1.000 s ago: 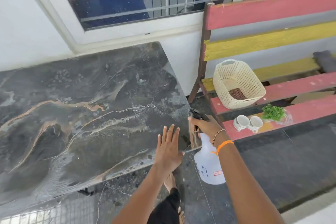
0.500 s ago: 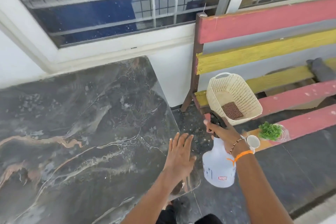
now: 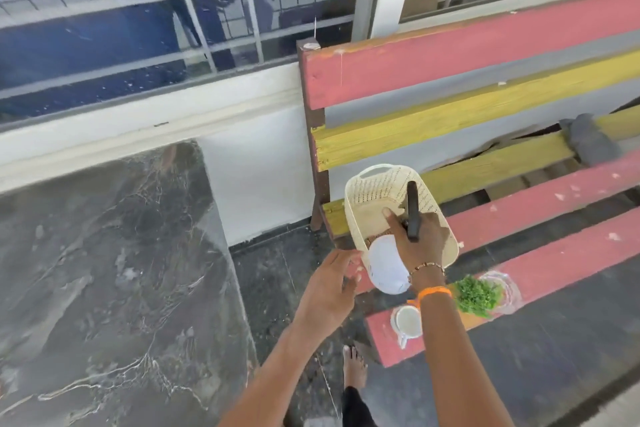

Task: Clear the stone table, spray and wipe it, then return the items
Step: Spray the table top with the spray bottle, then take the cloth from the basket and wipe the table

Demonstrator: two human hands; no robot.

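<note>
The dark veined stone table (image 3: pixel 104 270) fills the left side, bare and wet-looking. My right hand (image 3: pixel 420 239) grips the black trigger head of a white spray bottle (image 3: pixel 386 265), held over the cream woven basket (image 3: pixel 374 191) on the bench. My left hand (image 3: pixel 329 288) hovers with fingers apart, just left of the bottle, off the table's right edge. On the front red slat stand a white cup (image 3: pixel 408 321) and a small green plant in a clear pot (image 3: pixel 479 295), partly hidden by my right forearm.
A red, yellow and grey slatted bench (image 3: pixel 519 204) stands to the right against the white wall under a barred window. A grey cloth (image 3: pixel 588 139) lies on its far seat slat. Dark tiled floor (image 3: pixel 277 281) separates table and bench; my bare foot (image 3: pixel 353 367) is below.
My right hand carried the spray bottle away from the table edge up and right, over the basket on the bench. My left hand left the table and followed to the right.
</note>
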